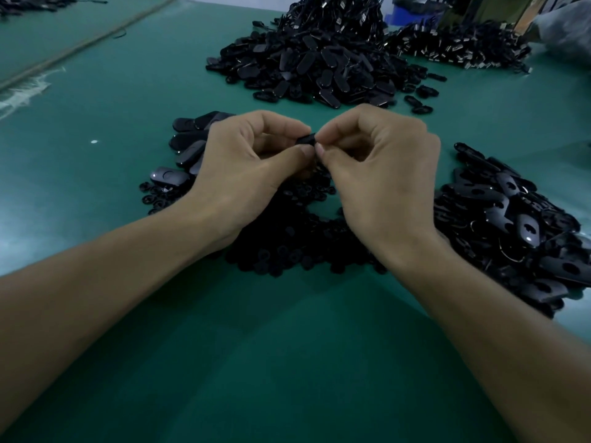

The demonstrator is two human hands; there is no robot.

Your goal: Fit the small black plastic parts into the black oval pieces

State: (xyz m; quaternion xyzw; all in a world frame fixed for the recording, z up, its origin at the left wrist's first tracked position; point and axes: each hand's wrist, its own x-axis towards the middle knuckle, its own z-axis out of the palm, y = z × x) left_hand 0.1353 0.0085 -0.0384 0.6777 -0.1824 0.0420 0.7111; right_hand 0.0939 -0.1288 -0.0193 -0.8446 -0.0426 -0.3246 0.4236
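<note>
Two hands: left hand (252, 167) and right hand (380, 174), fingertips meeting above the desk (287, 346)
Left grip: pinched shut on black oval piece (306, 140)
Right grip: pinched on the same piece
Small parts (287, 244): heaped under the wrists
Oval pieces: heap at right (518, 225), few at left (188, 145), big heap beyond (307, 68)

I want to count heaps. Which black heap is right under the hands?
The heap of small parts, lying beneath both wrists. The other heaps sit far back or off to the right.
</note>
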